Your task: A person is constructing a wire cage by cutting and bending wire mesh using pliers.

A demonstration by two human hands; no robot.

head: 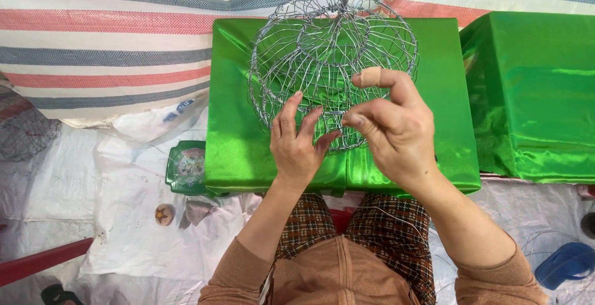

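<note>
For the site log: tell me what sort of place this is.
Probably a makeshift handicraft workspace on the ground: striped tarp and plastic sheeting underfoot, a green satin-covered block as bench, a wire frame.

One wire frame (331,63), round and silver, lies on the nearer of two green satin-covered blocks (248,94) (533,94). Two hands (297,144) (393,125) meet at the frame. Left of that block: one green tin (186,167), one small round disc (164,214).

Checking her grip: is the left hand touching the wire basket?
Touching. The head view shows the left hand's fingertips pressed onto the lower wires of the wire basket, which rests on the green box.
</note>
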